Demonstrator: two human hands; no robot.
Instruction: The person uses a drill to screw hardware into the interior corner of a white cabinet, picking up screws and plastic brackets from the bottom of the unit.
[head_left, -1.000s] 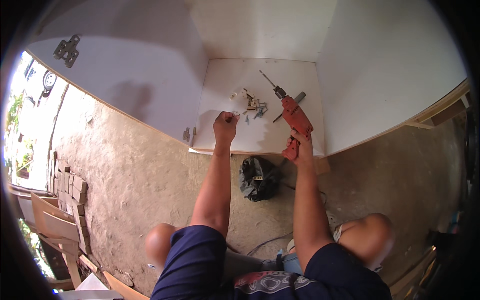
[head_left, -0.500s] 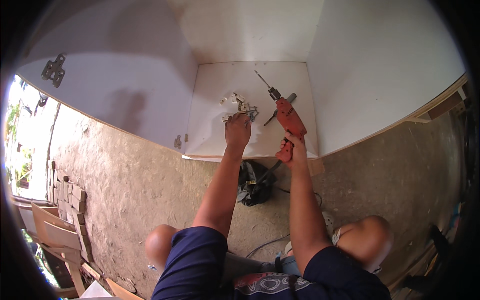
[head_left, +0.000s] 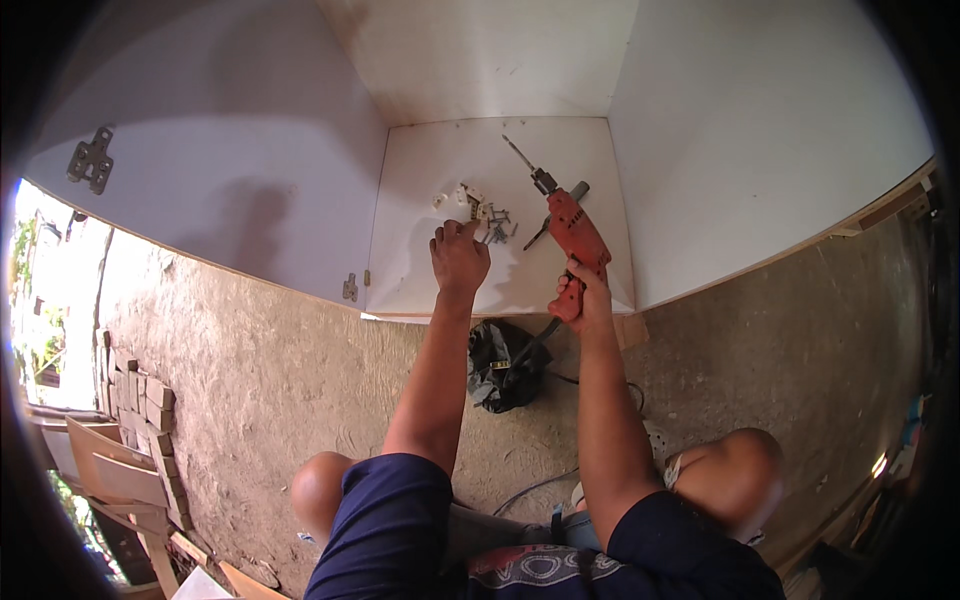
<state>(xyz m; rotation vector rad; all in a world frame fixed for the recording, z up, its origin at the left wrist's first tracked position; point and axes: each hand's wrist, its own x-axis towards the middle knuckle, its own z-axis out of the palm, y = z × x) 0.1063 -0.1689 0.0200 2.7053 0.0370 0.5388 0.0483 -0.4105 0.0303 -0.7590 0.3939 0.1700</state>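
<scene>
Right hand [head_left: 590,297] keeps its closed grip on the handle of the red drill [head_left: 579,237], bit aimed up and away over the white cabinet [head_left: 770,150] floor, as half a second ago. Left hand [head_left: 461,262] has moved: a second back I had it near the cabinet's front edge, fingertips pinched; now it is palm-down at the near left of the hardware pile, fingers bent toward the white pieces [head_left: 468,194]. From my end I cannot tell whether it grips anything. More of the loose screws [head_left: 498,234] show beside it than half a second ago. Grey-handled tool [head_left: 580,190] lies partly beneath the drill, as before.
</scene>
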